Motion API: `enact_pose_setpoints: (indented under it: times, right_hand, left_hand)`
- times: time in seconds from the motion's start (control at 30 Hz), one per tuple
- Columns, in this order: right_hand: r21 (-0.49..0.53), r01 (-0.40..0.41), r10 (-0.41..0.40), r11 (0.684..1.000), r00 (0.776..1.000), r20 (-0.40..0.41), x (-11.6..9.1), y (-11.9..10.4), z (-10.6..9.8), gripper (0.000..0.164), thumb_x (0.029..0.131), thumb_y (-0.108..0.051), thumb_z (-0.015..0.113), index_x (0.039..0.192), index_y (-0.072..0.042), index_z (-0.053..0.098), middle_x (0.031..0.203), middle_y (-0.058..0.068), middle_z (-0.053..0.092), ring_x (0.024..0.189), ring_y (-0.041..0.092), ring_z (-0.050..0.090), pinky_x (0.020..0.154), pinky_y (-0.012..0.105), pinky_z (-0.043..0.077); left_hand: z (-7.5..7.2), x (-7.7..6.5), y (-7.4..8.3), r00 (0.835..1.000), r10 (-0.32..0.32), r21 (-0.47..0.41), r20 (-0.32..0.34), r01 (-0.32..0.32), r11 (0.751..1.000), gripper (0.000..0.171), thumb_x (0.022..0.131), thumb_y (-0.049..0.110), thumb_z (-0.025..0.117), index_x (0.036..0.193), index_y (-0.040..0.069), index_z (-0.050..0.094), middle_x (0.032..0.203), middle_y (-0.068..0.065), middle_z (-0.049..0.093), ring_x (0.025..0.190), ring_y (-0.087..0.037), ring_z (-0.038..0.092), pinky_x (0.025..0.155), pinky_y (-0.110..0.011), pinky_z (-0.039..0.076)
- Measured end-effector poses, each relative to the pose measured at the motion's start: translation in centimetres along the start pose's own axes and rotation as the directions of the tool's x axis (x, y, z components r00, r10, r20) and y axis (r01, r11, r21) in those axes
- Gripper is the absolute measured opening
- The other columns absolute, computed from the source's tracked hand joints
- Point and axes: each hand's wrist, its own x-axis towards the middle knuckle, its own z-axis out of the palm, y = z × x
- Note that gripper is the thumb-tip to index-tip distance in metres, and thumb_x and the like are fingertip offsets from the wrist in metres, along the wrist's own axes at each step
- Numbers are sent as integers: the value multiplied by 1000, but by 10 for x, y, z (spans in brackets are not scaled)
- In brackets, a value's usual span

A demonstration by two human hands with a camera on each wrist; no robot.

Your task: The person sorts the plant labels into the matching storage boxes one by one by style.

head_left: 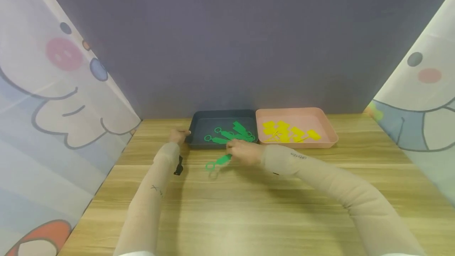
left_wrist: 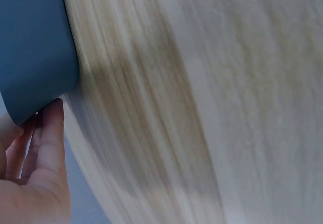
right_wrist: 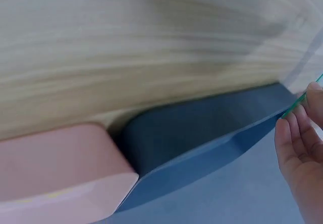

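My right hand point(head_left: 245, 152) pinches a flat green tag with a ring at its end point(head_left: 223, 159), just over the front rim of the dark blue tray point(head_left: 199, 114). In the right wrist view, only a thin green edge point(right_wrist: 301, 98) shows between thumb and fingers. Several similar green tags point(head_left: 227, 134) lie loosely in the tray, some overlapping. At the tray's left side, my left hand point(head_left: 177, 136) holds its wall. The left wrist view has the fingers point(left_wrist: 50, 143) against the tray's corner, with the thumb mostly cut off at the frame's edge.
A pink tray point(head_left: 309, 115) stands against the dark tray's right side, holding several flat yellow pieces point(head_left: 282, 131). Beside my left wrist is a small black object point(head_left: 179, 166). The wooden table point(head_left: 227, 208) meets a grey back wall point(head_left: 227, 42), with printed curtains on both sides.
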Motion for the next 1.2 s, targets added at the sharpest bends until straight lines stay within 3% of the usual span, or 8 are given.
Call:
enact_pose_setpoints:
  times: [0.2, 0.4, 0.63, 0.87, 1.07, 1.2]
  right_hand:
    - [-2, -42, 42, 999, 998, -46, -4, 10, -11, 29, 85, -8, 63, 114, -2, 61, 111, 8, 58, 106, 22, 54, 102, 35, 42]
    - [10, -116, 116, 993, 992, -46, 1, 20, -16, 29, 87, -11, 61, 115, -2, 61, 114, 10, 57, 107, 23, 55, 92, 31, 49]
    - [28, -190, 191, 981, 978, -78, 6, 39, -19, 28, 87, -8, 61, 114, 0, 61, 118, 15, 56, 113, 31, 52, 100, 42, 42]
    - [48, -244, 248, 969, 965, -89, 16, 53, -23, 28, 88, -9, 60, 113, 3, 61, 114, 16, 57, 103, 29, 55, 89, 37, 48]
    - [101, -293, 302, 951, 949, -94, 32, 60, -25, 27, 88, -6, 59, 113, 6, 60, 106, 16, 59, 97, 28, 55, 86, 35, 50]
    - [133, -325, 338, 936, 937, -90, 41, 64, -20, 28, 89, -5, 57, 114, 6, 60, 107, 18, 59, 99, 29, 55, 89, 37, 49]
  left_hand:
    - [0, 1, 0, 1000, -10, -23, -9, 10, 1000, 38, 91, 24, 53, 122, 3, 56, 137, -18, 45, 128, -37, 38, 107, -47, 32]
    - [-3, 2, -6, 1000, -22, -27, 1, 22, 999, 38, 92, 24, 53, 123, 3, 55, 138, -18, 44, 128, -37, 37, 107, -48, 32]
    - [-1, -2, -3, 1000, -6, -17, -17, 6, 1000, 38, 91, 26, 54, 122, 4, 57, 135, -17, 48, 126, -36, 41, 105, -46, 35]
    - [5, -1, 1, 999, 24, 62, -39, -22, 998, 36, 92, 27, 52, 120, 4, 59, 130, -18, 52, 120, -35, 48, 101, -44, 40]
    - [4, 2, -1, 998, 22, 21, -57, -21, 1000, 35, 92, 24, 54, 119, 2, 59, 128, -19, 54, 111, -34, 55, 93, -42, 46]
    - [5, 0, 0, 998, 15, 19, -66, -13, 1000, 33, 92, 23, 54, 117, 2, 60, 129, -19, 53, 115, -34, 52, 96, -44, 44]
